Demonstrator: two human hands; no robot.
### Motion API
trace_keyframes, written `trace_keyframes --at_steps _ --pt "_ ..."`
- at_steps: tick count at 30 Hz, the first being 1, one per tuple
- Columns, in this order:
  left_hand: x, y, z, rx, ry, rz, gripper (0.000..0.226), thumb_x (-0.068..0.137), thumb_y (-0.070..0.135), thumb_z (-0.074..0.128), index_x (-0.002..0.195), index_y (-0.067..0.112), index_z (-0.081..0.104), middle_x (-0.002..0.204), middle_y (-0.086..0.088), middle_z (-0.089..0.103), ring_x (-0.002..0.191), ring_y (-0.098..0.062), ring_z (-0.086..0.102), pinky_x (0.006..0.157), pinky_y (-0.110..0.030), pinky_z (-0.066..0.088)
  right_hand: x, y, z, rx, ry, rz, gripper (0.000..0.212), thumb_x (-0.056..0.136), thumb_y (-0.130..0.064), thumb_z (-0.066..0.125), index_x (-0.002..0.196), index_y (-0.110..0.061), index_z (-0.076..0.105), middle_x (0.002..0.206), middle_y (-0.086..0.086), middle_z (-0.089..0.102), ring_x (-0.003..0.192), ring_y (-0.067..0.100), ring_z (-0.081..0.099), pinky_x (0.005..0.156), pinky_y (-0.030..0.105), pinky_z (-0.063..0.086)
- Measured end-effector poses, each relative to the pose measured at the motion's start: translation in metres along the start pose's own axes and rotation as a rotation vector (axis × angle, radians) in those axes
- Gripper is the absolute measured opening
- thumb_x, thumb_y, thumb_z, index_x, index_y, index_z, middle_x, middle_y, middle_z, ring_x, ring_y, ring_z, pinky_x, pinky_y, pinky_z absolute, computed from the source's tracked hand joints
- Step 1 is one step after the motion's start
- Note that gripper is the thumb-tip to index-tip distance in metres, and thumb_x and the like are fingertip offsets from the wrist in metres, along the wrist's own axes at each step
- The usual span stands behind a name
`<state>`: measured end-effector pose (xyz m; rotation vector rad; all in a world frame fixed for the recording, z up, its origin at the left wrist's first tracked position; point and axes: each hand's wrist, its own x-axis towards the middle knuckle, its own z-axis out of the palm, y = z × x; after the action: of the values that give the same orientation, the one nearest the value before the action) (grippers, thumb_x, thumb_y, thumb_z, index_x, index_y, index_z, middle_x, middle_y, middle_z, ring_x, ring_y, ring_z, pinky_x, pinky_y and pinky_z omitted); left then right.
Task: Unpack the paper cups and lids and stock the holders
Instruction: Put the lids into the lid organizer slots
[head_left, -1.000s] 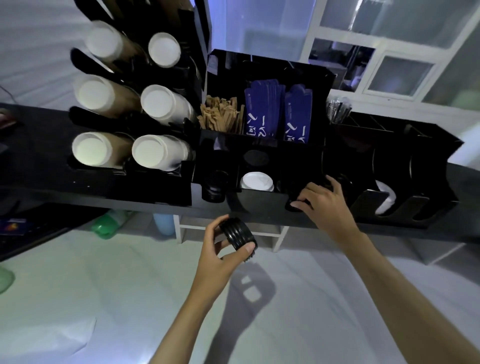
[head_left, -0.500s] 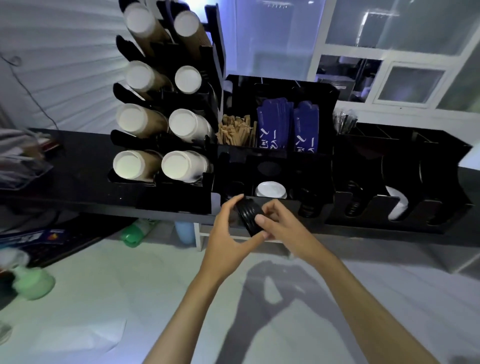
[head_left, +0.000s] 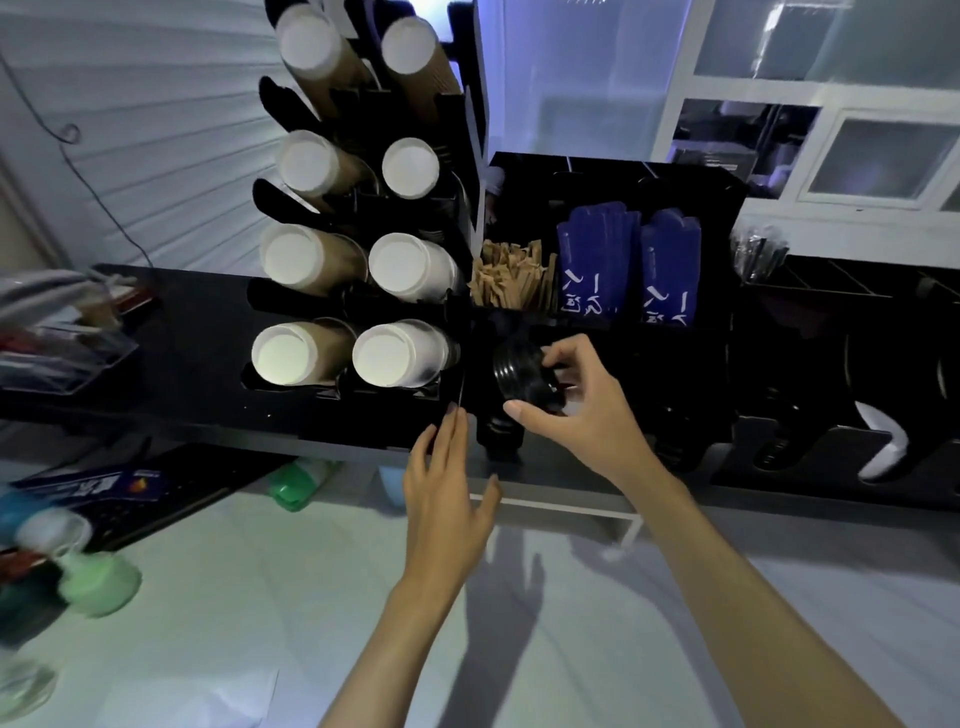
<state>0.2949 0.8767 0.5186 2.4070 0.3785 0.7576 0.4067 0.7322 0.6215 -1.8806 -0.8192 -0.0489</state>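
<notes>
My right hand grips a short stack of black lids and holds it at the mouth of a slot in the black lid holder. My left hand is below and to the left of the stack, fingers straight, fingertips touching the front edge of the black cup rack. The rack holds several rows of paper cup stacks, white bottoms facing me. Another black lid holder at the right contains black lids and a white lid.
Wooden stirrers and blue packets stand in the organiser's upper bins. Everything sits on a black counter. Green bottles and clutter lie at lower left; a pale floor spreads below.
The lid stack passed from my left hand to my right hand and rose to the holder slot. My left hand let go and now touches the rack edge.
</notes>
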Motion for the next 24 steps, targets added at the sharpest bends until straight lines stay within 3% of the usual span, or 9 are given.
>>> trace_keyframes --at_steps 4,7,10,14,16,20,24 --pt "-0.006 -0.014 0.008 0.036 -0.033 -0.032 0.096 0.096 0.018 0.069 0.166 0.036 0.006 0.171 0.014 0.017 0.154 -0.023 0.018 0.121 -0.04 0.022 0.033 0.005 0.013 -0.287 -0.088 -0.116 0.059 0.076 -0.056 0.085 0.112 -0.03 0.047 0.11 -0.013 0.06 0.099 0.011 0.062 0.092 0.044 0.054" --pt "-0.004 -0.017 0.009 0.171 0.003 0.015 0.099 0.09 0.012 0.073 0.167 0.028 0.012 0.168 0.005 0.028 0.15 -0.03 0.027 0.118 -0.049 0.033 0.048 0.027 0.021 -0.58 -0.097 -0.25 0.061 0.076 -0.059 0.08 0.117 -0.026 0.049 0.115 -0.011 0.057 0.103 0.013 0.059 0.105 0.044 0.045" --pt "-0.003 -0.015 0.01 0.226 0.029 0.001 0.1 0.087 0.012 0.074 0.166 0.028 0.016 0.163 -0.003 0.037 0.146 -0.033 0.033 0.114 -0.05 0.039 0.052 0.048 0.026 -0.755 -0.097 -0.334 0.061 0.075 -0.056 0.078 0.119 -0.023 0.052 0.125 -0.006 0.056 0.112 0.019 0.06 0.107 0.043 0.041" --pt "-0.006 -0.016 0.005 0.268 0.005 -0.085 0.102 0.087 0.014 0.073 0.166 0.038 0.014 0.159 -0.013 0.039 0.147 -0.035 0.034 0.113 -0.051 0.04 0.047 0.059 0.035 -0.849 -0.082 -0.379 0.056 0.075 -0.052 0.079 0.116 -0.02 0.059 0.143 0.004 0.055 0.132 0.028 0.052 0.106 0.049 0.038" --pt "-0.005 -0.014 0.002 0.271 0.008 -0.095 0.099 0.087 0.013 0.073 0.165 0.038 0.019 0.158 -0.014 0.039 0.146 -0.035 0.034 0.111 -0.051 0.041 0.043 0.062 0.036 -0.887 -0.085 -0.372 0.05 0.079 -0.055 0.077 0.112 -0.02 0.062 0.15 0.005 0.052 0.132 0.026 0.051 0.106 0.052 0.039" --pt "-0.004 -0.011 0.002 0.256 0.012 -0.108 0.096 0.088 0.012 0.072 0.164 0.038 0.021 0.158 -0.015 0.039 0.146 -0.036 0.033 0.112 -0.051 0.04 0.032 0.066 0.037 -0.944 -0.083 -0.37 0.051 0.08 -0.053 0.079 0.116 -0.019 0.067 0.131 0.002 0.068 0.119 0.027 0.063 0.106 0.058 0.043" --pt "-0.002 -0.009 0.002 0.268 0.018 -0.1 0.094 0.086 0.011 0.073 0.164 0.034 0.025 0.153 -0.013 0.045 0.143 -0.036 0.038 0.108 -0.051 0.044 0.017 0.069 0.047 -0.956 0.019 -0.39 0.045 0.079 -0.043 0.085 0.112 -0.018 0.069 0.128 0.003 0.071 0.116 0.025 0.066 0.109 0.056 0.044"
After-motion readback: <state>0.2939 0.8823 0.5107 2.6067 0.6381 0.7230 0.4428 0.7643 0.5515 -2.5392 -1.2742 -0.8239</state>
